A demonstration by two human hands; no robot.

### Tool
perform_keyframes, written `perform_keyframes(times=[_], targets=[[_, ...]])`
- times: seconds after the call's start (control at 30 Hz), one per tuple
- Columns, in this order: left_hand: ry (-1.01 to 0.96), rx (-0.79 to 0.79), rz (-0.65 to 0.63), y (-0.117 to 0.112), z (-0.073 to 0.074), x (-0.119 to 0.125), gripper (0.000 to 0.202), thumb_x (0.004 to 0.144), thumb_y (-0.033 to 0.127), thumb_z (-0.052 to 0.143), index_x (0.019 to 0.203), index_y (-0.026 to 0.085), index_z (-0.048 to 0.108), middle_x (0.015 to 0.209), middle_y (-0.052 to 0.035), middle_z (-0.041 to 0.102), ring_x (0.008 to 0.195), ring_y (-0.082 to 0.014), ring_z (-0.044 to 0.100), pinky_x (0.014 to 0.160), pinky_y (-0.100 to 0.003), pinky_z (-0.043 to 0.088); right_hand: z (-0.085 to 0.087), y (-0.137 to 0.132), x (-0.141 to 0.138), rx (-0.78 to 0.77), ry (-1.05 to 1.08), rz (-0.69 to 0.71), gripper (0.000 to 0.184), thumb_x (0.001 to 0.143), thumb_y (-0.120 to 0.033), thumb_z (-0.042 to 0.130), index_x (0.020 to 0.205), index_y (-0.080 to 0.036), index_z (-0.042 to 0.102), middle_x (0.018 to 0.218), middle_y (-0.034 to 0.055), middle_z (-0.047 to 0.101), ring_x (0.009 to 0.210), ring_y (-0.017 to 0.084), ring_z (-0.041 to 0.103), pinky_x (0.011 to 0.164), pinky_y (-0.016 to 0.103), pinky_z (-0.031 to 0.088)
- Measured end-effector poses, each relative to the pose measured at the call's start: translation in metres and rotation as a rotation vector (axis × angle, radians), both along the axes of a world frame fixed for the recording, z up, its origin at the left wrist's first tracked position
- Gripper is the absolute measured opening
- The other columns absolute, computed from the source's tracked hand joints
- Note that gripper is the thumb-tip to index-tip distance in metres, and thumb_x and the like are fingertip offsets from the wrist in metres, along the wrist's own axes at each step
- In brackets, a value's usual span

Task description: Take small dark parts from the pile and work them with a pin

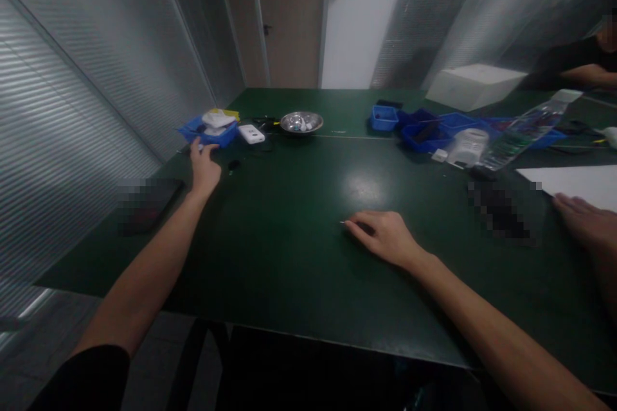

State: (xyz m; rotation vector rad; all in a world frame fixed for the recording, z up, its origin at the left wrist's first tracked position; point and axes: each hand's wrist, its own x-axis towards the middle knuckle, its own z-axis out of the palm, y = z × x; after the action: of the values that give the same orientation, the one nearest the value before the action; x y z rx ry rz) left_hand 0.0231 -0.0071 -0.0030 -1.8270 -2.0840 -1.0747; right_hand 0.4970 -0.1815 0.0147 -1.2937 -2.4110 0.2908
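Left hand point(205, 167) open, fingertips touching blue tray point(224, 137) rim. Right hand point(385, 237), well right of tray, pinches thin pale sliver point(343, 223).

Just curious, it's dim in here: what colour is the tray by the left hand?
Blue, seen in the head view: the tray at the left hand.

A thin pale sliver point(343, 223) is being shown at the fingers point(357, 227) of the right hand point(385, 237), too small to be identified; whether it is being pinched cannot be told. The fingers of the left hand point(205, 170) are being merged in the dim light with the rim of the blue tray point(212, 138), so a grip cannot be confirmed. A dark flat thing point(147, 205) on the desk point(289, 263) is being masked by blur, as is a second dark patch point(501, 209). A co-worker's hand point(585, 218) and a white sheet point(578, 183) are being cut off by the right edge. The contents of the metal bowl point(318, 121) are being left too small to read.
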Motion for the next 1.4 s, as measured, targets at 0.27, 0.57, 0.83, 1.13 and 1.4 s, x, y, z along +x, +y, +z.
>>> perform_keyframes(times=[0.27,0.57,0.83,1.13,1.4], targets=[[-0.036,-0.639,0.033,0.015,0.009,-0.018,0.035,0.077,0.054,0.076,0.088,0.021,0.077,0.094,-0.0137,0.074,0.096,-0.0364,0.069,0.088,-0.049,0.050,0.000,0.000,0.000,-0.003,0.004,0.013,0.034,0.105,-0.043,0.046,0.098,-0.024,0.073,0.085,0.0002,0.075,0.063,0.014,0.063,0.061,0.028,0.041],[-0.170,-0.455,-0.051,0.009,0.011,-0.021,0.014,0.083,0.029,0.073,0.091,0.017,0.076,0.081,-0.0082,0.074,0.071,-0.0204,0.070,0.065,-0.030,0.052,0.000,0.001,-0.001,-0.017,-0.018,-0.004,0.034,0.105,-0.044,0.046,0.098,-0.025,0.074,0.084,-0.0005,0.074,0.066,0.014,0.064,0.062,0.028,0.040],[-0.384,-0.236,-0.101,0.003,0.013,-0.005,0.027,0.079,0.026,0.080,0.103,0.014,0.078,0.090,-0.0089,0.077,0.075,-0.0181,0.070,0.067,-0.026,0.054,0.002,0.000,-0.001,-0.026,-0.013,0.003,0.035,0.105,-0.044,0.045,0.098,-0.025,0.074,0.085,0.0002,0.074,0.067,0.015,0.065,0.063,0.028,0.040],[-0.323,-0.178,-0.010,0.011,-0.005,0.011,0.023,0.082,0.031,0.078,0.102,0.018,0.081,0.095,-0.0085,0.078,0.087,-0.0224,0.072,0.086,-0.032,0.055,0.000,0.001,0.000,-0.034,-0.008,0.005,0.034,0.105,-0.045,0.046,0.099,-0.024,0.073,0.084,-0.0005,0.074,0.065,0.013,0.063,0.062,0.028,0.040],[-0.361,-0.200,0.002,0.019,-0.014,0.009,0.023,0.076,0.030,0.083,0.097,0.019,0.082,0.092,-0.0067,0.078,0.086,-0.0220,0.071,0.087,-0.031,0.054,0.000,0.002,0.000,-0.034,-0.007,0.003,0.035,0.105,-0.044,0.046,0.098,-0.024,0.074,0.082,-0.0007,0.073,0.064,0.013,0.062,0.061,0.028,0.039]])
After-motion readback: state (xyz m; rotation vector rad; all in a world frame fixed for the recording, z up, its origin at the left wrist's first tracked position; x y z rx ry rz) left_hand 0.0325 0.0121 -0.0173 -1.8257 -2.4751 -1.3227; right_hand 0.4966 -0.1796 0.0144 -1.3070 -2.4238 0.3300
